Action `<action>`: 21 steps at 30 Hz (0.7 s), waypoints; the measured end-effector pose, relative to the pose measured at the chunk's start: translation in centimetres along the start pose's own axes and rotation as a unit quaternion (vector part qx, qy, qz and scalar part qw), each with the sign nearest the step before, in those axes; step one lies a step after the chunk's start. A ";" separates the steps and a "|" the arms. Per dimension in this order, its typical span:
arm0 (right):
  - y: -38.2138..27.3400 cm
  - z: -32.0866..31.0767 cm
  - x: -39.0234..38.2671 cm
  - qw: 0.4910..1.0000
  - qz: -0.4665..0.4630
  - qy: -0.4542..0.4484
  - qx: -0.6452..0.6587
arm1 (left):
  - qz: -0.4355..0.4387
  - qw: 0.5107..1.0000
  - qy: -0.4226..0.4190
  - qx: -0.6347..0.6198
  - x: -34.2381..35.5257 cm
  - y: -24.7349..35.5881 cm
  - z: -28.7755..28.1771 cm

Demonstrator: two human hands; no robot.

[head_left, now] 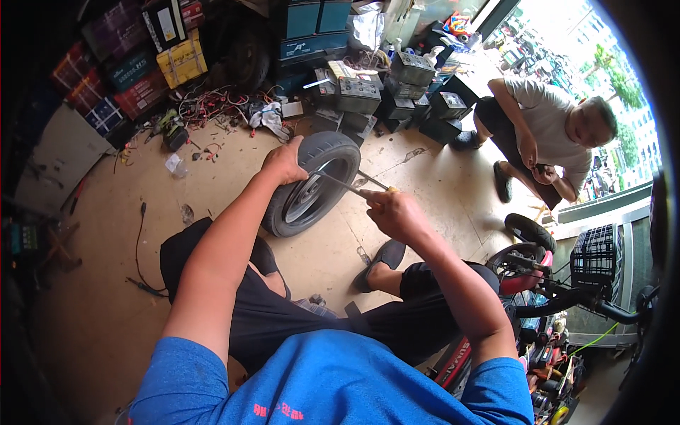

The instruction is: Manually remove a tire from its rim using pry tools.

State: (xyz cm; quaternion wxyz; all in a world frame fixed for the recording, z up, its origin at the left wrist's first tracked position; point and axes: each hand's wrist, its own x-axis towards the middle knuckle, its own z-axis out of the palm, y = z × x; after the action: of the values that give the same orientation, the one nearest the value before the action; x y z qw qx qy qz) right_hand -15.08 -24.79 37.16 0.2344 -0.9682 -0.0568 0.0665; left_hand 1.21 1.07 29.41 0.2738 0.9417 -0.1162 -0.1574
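A small black tyre [324, 146] on a grey metal rim [303, 197] stands tilted on the floor between my feet. My left hand [285, 164] is closed over the tyre's upper left edge, its thumb by the rim opening. My right hand [397, 212] is closed around a thin metal tyre lever [341, 184], whose far end reaches into the wheel near my left thumb. A second metal rod [373, 180] runs from the tyre's right side to my right fingers. Whether those fingers grip both rods, I cannot tell.
Black batteries [359, 95] are stacked beyond the wheel, beside tangled wires [212, 106] and a work glove [269, 119]. Another person [552, 127] crouches at the right by the doorway, holding something small. A bike with a black basket [595, 258] stands right. A cable [140, 255] lies left.
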 end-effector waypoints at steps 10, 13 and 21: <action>-3.4 -2.9 6.7 0.981 -0.038 -0.082 -0.171 | 0.023 0.999 0.007 0.029 0.6 1.7 0.3; -5.3 -4.3 9.4 0.976 -0.075 -0.068 -0.194 | 0.032 0.999 0.004 0.027 1.4 1.8 0.2; -0.8 12.1 2.3 0.992 -0.023 0.108 -0.055 | 0.021 0.995 -0.010 -0.092 7.3 -6.1 1.2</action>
State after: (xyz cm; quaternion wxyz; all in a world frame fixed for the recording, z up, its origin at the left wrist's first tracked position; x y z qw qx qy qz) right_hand -14.73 -18.35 26.63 0.1873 -0.9795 -0.0565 -0.0470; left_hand 8.34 3.26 23.38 0.3614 0.9082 -0.1233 -0.1711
